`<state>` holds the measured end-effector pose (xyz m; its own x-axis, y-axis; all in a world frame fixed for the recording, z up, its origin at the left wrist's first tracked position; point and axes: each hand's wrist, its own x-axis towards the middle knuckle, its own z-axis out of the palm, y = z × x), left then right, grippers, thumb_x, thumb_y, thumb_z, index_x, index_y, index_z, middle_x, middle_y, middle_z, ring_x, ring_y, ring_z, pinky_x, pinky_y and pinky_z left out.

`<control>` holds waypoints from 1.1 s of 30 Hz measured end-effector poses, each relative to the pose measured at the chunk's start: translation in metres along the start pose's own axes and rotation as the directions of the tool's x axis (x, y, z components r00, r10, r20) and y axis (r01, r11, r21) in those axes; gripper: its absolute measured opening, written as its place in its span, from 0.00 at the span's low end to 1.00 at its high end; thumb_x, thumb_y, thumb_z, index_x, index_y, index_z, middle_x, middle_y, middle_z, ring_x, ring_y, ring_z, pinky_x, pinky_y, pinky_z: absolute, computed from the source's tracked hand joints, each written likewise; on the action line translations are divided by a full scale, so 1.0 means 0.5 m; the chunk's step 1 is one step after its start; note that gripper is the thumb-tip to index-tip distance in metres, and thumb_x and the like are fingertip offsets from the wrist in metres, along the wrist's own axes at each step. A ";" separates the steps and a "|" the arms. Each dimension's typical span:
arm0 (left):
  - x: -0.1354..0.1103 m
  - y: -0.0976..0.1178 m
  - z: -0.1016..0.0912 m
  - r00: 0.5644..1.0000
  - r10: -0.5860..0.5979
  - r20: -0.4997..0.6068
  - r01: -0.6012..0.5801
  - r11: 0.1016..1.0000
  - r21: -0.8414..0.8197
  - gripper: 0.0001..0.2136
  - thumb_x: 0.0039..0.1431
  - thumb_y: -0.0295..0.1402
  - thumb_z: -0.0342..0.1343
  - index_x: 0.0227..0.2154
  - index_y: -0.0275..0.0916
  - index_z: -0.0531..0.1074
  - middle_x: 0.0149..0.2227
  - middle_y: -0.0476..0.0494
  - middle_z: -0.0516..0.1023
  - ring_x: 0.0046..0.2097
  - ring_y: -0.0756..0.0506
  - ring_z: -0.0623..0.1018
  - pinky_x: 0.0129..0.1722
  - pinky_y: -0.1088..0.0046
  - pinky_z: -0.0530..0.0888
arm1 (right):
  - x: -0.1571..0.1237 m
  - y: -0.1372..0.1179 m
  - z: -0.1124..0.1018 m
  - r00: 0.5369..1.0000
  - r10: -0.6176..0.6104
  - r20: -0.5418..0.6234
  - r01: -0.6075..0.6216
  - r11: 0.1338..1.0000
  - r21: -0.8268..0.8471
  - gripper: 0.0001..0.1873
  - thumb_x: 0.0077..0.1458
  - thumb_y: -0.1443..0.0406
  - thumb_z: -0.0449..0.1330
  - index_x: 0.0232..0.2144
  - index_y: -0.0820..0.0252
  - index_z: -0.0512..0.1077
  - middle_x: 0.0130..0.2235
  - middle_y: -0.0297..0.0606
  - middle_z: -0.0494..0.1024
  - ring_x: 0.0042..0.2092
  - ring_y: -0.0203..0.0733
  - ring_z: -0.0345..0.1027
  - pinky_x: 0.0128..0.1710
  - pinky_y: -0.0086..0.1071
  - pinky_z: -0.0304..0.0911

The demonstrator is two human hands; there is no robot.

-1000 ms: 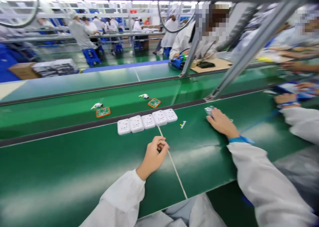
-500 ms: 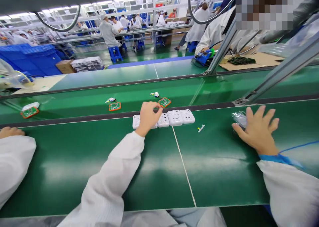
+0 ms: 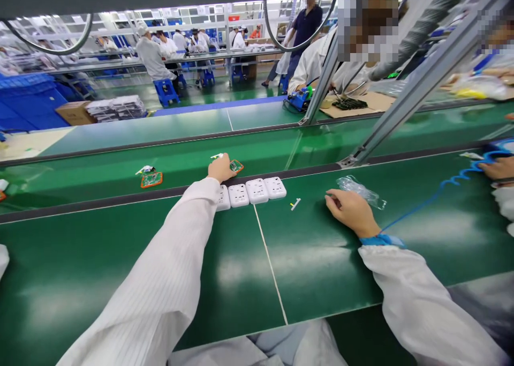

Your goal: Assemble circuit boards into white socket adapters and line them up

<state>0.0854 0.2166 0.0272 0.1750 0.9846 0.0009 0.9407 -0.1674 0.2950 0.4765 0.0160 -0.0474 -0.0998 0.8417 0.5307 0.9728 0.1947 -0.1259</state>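
Observation:
My left hand [image 3: 220,167] reaches past the row of white socket units to the green belt. It is at the left edge of an orange-rimmed circuit board [image 3: 236,166]; its fingertips are hidden, so I cannot see a grip. A small white part [image 3: 217,155] shows just behind it. Several white socket units [image 3: 257,191] sit side by side below, the leftmost partly covered by my sleeve. My right hand [image 3: 353,211], with a blue wrist strap [image 3: 379,240], rests above the green table, fingers loosely bent and thumb apart. A clear plastic bag [image 3: 361,191] lies just behind it.
A small white-and-yellow piece [image 3: 295,203] lies between the socket units and my right hand. Another circuit board [image 3: 151,180] rides on the belt at left. A metal post [image 3: 385,103] slants upward at right. A co-worker's hand [image 3: 500,167] is at the right edge.
My left hand has moved from above the socket units to the circuit board on the belt. My right hand has drawn back from the plastic bag, its spread fingers now bent. The view has swung right.

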 end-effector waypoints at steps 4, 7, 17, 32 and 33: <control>0.000 -0.014 -0.014 1.000 0.022 -0.010 -0.023 0.998 -0.067 0.31 0.42 0.33 0.74 0.48 0.37 0.64 0.49 0.29 0.76 0.55 0.29 0.76 0.54 0.59 0.70 | 0.014 0.001 0.002 0.995 0.081 0.064 -0.086 0.993 0.078 0.17 0.61 0.57 0.51 0.33 0.58 0.76 0.28 0.42 0.78 0.31 0.49 0.71 0.34 0.39 0.60; -0.003 -0.019 -0.027 0.997 -0.015 -0.079 0.000 0.982 -0.188 0.30 0.42 0.35 0.74 0.46 0.37 0.64 0.48 0.29 0.76 0.54 0.30 0.76 0.54 0.59 0.71 | 0.022 0.000 0.001 0.988 0.144 0.062 -0.150 0.984 0.097 0.16 0.59 0.57 0.51 0.34 0.58 0.75 0.27 0.42 0.76 0.30 0.49 0.70 0.32 0.38 0.59; -0.109 0.022 -0.151 0.955 0.134 -0.264 -0.296 0.378 -0.878 0.21 0.56 0.41 0.62 0.45 0.40 0.59 0.36 0.44 0.78 0.35 0.46 0.81 0.37 0.70 0.79 | 0.021 -0.180 -0.028 0.956 0.290 0.039 -0.268 0.811 0.521 0.25 0.66 0.45 0.47 0.40 0.59 0.71 0.30 0.45 0.78 0.32 0.50 0.73 0.37 0.43 0.68; -0.489 -0.051 0.079 0.942 0.306 0.139 0.103 0.131 -0.986 0.32 0.46 0.40 0.74 0.53 0.44 0.66 0.53 0.36 0.75 0.55 0.36 0.78 0.53 0.59 0.80 | 0.051 -0.501 0.068 0.923 -0.149 0.354 -0.376 -0.166 0.912 0.39 0.56 0.53 0.72 0.62 0.54 0.58 0.37 0.30 0.72 0.34 0.34 0.68 0.37 0.30 0.66; -0.490 -0.046 0.071 0.940 0.288 0.180 0.161 0.089 -0.983 0.32 0.48 0.43 0.73 0.53 0.44 0.66 0.53 0.35 0.75 0.55 0.36 0.78 0.52 0.59 0.80 | 0.047 -0.503 0.071 0.933 -0.162 0.323 -0.342 -0.112 0.933 0.38 0.58 0.53 0.71 0.62 0.54 0.58 0.36 0.29 0.71 0.33 0.34 0.68 0.37 0.31 0.66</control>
<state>0.0309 -0.0227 -0.0137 0.4882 0.8685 -0.0861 -0.1741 0.1936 0.9655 0.2221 0.0049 -0.0328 -0.3182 0.9158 0.2449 -0.2704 0.1599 -0.9494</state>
